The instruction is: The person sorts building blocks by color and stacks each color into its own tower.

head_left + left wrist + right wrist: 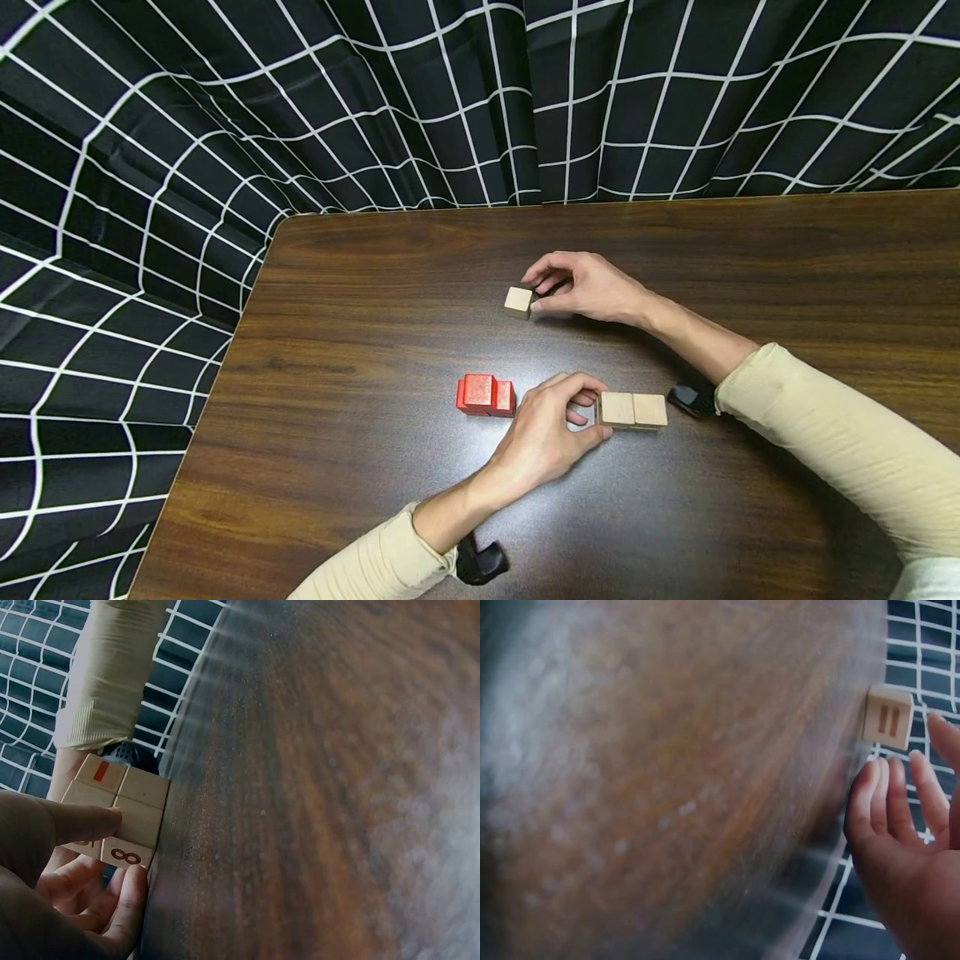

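My left hand (546, 429) pinches the near end of a small group of pale wooden blocks (633, 408) between thumb and fingers. In the left wrist view these wooden blocks (141, 817) sit packed together; one face carries an 8, another a red bar, and a second digit is partly hidden by the hand. Farther back, my right hand (592, 287) is beside a single wooden block (518, 302), its fingers loosely bent. The right wrist view shows that block (889, 718) with two brown bars on its face and a small gap to the fingertips.
Left of my left hand stands a small cluster of red blocks (480, 394) on the brown wooden table (337, 467). Black wrist devices are strapped below both sleeves. A black cloth with a white grid (420, 100) hangs behind and left of the table.
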Motion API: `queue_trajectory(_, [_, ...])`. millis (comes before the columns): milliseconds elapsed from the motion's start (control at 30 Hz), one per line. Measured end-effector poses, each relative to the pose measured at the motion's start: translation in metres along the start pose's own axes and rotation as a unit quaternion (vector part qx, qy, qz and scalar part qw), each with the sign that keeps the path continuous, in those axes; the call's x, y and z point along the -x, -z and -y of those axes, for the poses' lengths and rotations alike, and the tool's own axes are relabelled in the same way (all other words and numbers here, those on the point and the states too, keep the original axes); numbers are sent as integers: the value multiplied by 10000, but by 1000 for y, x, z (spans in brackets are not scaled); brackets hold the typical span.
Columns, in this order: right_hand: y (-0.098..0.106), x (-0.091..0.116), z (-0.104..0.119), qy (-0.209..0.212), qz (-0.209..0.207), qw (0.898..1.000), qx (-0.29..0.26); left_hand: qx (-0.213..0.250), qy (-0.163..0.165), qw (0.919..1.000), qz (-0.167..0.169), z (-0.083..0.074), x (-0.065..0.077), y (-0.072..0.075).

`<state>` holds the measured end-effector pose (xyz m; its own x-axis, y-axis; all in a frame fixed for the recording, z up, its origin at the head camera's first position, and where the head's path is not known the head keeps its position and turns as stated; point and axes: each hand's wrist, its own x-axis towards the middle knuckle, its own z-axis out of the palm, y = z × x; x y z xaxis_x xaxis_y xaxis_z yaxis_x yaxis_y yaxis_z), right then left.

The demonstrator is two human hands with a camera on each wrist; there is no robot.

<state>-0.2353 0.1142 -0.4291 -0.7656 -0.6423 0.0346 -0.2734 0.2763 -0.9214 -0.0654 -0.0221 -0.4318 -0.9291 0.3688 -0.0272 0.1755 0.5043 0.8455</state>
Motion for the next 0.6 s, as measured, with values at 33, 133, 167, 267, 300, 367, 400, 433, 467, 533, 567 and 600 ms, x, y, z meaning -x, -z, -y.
queue_trajectory(33, [-1,0,0,-19,16,10000,-5,-5,-10,10000,6,0,0,0])
queue_trajectory(133, [-3,-1,-1,-126,92,9999,55,9,-18,10000,25,0,0,0])
queue_trajectory(167, [-4,-2,-1,-168,115,9998,87,21,-10,10000,34,0,0,0])
queue_trajectory(267, [-5,-3,-1,-231,148,9995,177,39,-16,10000,39,0,0,-1])
queue_trajectory(300, [-5,-3,-1,-235,153,9994,209,31,-27,10000,34,0,0,-1])
queue_trajectory(367, [-6,-4,-1,-218,143,9991,323,1,-48,10000,19,0,0,-1])
queue_trajectory(400, [-7,-4,0,-200,142,9989,387,-18,-59,10000,9,0,0,-1])
queue_trajectory(433, [-7,-5,0,-172,143,9987,468,-18,-50,10000,0,0,0,-1])
queue_trajectory(467, [-8,-5,1,-150,143,9983,549,2,-37,10000,-15,0,0,-1])
queue_trajectory(533, [-10,-6,2,-104,130,9973,718,19,-15,10000,-23,0,1,-1])
queue_trajectory(567, [-11,-7,2,-93,123,9968,780,38,3,10000,-20,0,1,-1])
queue_trajectory(600, [-12,-7,2,-89,121,9964,840,46,16,10000,-21,0,1,-1])
